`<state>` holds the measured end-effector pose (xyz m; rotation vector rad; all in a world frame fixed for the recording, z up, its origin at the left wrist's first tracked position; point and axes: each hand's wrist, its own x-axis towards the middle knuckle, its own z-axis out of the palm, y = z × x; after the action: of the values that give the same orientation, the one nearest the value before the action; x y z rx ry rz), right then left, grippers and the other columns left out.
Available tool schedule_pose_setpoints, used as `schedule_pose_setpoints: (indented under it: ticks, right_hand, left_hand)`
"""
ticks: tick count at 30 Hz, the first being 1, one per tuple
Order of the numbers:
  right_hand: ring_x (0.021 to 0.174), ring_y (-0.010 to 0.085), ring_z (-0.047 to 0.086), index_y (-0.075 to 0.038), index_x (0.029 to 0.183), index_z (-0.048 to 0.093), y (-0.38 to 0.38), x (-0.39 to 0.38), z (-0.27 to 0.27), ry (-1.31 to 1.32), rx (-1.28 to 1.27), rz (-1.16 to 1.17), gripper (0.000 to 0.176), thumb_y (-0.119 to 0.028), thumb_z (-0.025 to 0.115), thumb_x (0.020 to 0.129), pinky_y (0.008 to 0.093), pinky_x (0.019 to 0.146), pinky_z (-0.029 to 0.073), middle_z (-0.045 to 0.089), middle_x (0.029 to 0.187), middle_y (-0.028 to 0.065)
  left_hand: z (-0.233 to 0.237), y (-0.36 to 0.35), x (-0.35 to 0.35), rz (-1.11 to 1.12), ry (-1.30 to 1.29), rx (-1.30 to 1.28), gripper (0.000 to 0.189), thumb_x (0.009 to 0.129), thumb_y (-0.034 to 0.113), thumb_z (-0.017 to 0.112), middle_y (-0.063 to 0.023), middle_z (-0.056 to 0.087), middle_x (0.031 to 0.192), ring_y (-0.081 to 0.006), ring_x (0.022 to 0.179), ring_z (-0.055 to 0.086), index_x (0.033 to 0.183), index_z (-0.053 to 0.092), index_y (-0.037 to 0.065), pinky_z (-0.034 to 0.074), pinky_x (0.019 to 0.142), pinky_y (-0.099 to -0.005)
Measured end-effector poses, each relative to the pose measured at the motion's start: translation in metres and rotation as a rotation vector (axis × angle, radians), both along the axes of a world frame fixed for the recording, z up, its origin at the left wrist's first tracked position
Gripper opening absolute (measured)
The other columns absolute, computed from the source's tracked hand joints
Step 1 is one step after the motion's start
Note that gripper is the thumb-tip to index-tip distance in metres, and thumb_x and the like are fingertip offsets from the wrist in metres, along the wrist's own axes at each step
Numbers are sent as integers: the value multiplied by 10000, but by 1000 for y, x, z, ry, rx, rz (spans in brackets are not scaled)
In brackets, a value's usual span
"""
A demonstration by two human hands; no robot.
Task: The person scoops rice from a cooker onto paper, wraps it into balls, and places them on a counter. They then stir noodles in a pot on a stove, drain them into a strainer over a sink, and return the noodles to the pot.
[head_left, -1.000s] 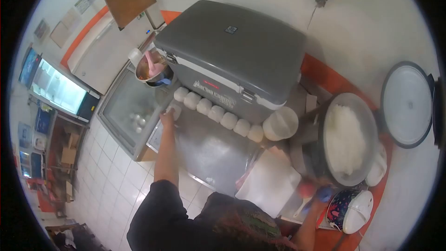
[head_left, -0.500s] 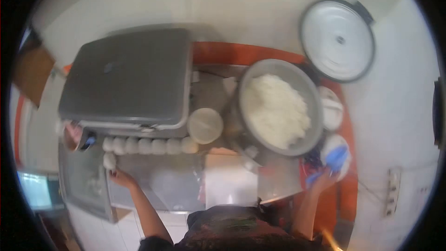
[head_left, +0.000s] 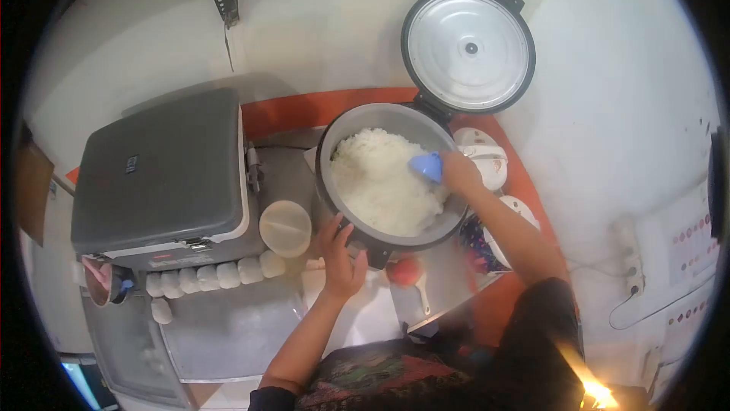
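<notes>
A large rice cooker holds a heap of white rice, its round lid tipped up behind. My right hand grips a blue scoop at the right side of the rice. The scoop's handle is hidden in the fingers. At the cooker's front left, my left hand is open with fingers spread, close to or touching the outer wall; contact is hard to tell. Below that hand lies a white sheet, and a red paddle with a pale handle lies to its right.
A grey cooler box stands at the left, with several white rounded lumps lined up before it. Beside the box is a round translucent container. White lids sit right of the cooker. A small pot stands far left.
My right hand has brought the blue scoop from the far right into the cooker. My left hand has left the end lump and moved right to the cooker's front. The view has shifted.
</notes>
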<state>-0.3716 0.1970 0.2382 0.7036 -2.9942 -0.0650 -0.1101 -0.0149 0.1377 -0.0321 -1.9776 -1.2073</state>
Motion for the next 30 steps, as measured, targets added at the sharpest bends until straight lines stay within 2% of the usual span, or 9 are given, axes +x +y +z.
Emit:
schedule_pose_setpoints:
  ticks: [2, 6, 9, 12, 18, 21, 24, 27, 30]
  right_hand:
    - [947, 395, 673, -31, 1012, 664, -13, 31, 29, -117, 94, 48, 215, -111, 602, 823, 484, 823, 539, 685, 983, 221]
    - [979, 375, 670, -29, 1003, 673, -15, 51, 2, -300, 277, 171, 226, -119, 613, 805, 472, 855, 531, 684, 1020, 217]
    - [990, 381, 666, -37, 1014, 677, -22, 71, 19, -444, 251, 227, 250, -118, 621, 784, 471, 862, 527, 681, 1035, 215]
    - [985, 396, 661, -37, 1039, 678, -26, 70, 15, -517, 181, 366, 291, -108, 627, 762, 459, 862, 525, 684, 1025, 216]
    - [950, 415, 650, -21, 1126, 663, -61, 83, 12, -579, -173, 416, 392, -92, 633, 741, 449, 825, 511, 674, 973, 265]
    - [946, 419, 650, -31, 1145, 660, -68, 92, -4, -507, -378, 382, 397, -88, 621, 754, 455, 824, 503, 670, 959, 273]
    - [902, 400, 647, -80, 1186, 664, -78, 94, 0, -594, -375, 223, 418, -71, 613, 771, 468, 797, 499, 663, 932, 237]
    - [861, 373, 631, -144, 1248, 651, -87, 87, -5, -18, -419, 292, 474, -63, 611, 783, 481, 754, 491, 621, 900, 187]
    - [849, 357, 616, -202, 1277, 639, -86, 78, 19, 72, -509, 398, 506, -60, 597, 794, 472, 719, 496, 585, 885, 139]
  left_hand:
    - [-11, 1, -6, 42, 31, -37, 554, 786, 114, 600, -218, 412, 1409, -404, 1276, 369, 1316, 452, 48, 235, 1078, -520]
    - [-20, 4, -8, 78, 62, -37, 548, 786, 142, 565, -221, 412, 1404, -391, 1230, 382, 1314, 450, 54, 242, 1051, -514]
    - [-21, 5, -8, 83, 67, -46, 547, 782, 139, 566, -226, 413, 1402, -388, 1220, 381, 1309, 449, 51, 245, 1050, -514]
    - [-26, 8, -10, 74, 68, -9, 480, 833, 186, 518, -223, 407, 1385, -365, 1242, 349, 1293, 448, 67, 222, 1074, -517]
    - [-33, 12, -11, 61, 105, 67, 515, 775, 101, 573, -244, 356, 1354, -397, 1253, 319, 1266, 428, 49, 280, 1053, -505]
    - [-33, 15, -13, 64, 123, 96, 478, 853, 171, 513, -228, 354, 1354, -363, 1259, 328, 1298, 377, 61, 245, 1081, -525]
    - [-32, 10, -8, 55, 88, 14, 507, 834, 126, 533, -228, 333, 1365, -361, 1271, 321, 1306, 361, 54, 245, 1089, -524]
    - [-31, 8, -5, 9, 76, 71, 529, 805, 72, 539, -231, 335, 1367, -369, 1281, 316, 1303, 363, 49, 236, 1102, -521]
    - [-26, 9, -4, 30, 32, 84, 559, 775, 39, 545, -234, 332, 1373, -383, 1288, 310, 1302, 359, 39, 225, 1112, -524]
